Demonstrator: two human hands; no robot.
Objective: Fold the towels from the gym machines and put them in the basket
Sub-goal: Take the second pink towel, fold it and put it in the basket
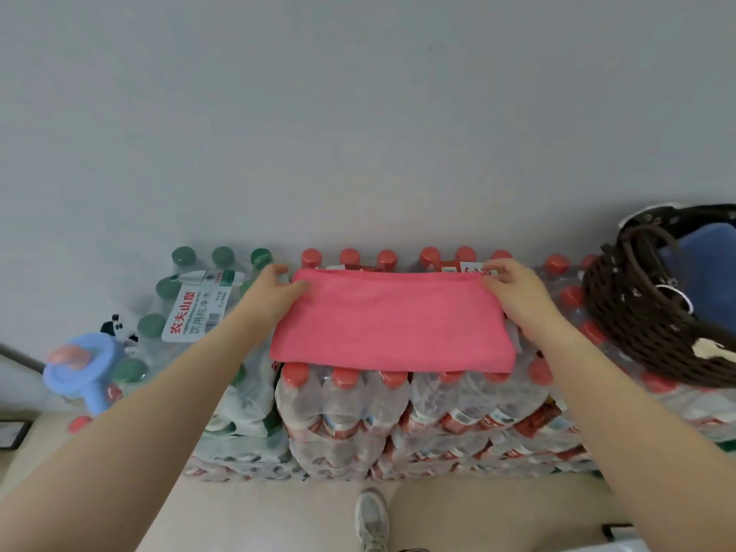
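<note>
Pink towel [392, 320]: one, which I count flat on the bottle packs.
My hands: two, left hand [275, 288] and right hand [513, 290].
Wicker basket [637, 312]: one.
Blue towel [705, 272] in it: one I can see.
Green-capped bottle pack [191, 308]: one.
Red-capped bottle packs [398, 396]: several, exact count unclear to me.
Blue plastic toy [85, 368]: one.
Shoe [372, 519]: one.
</note>
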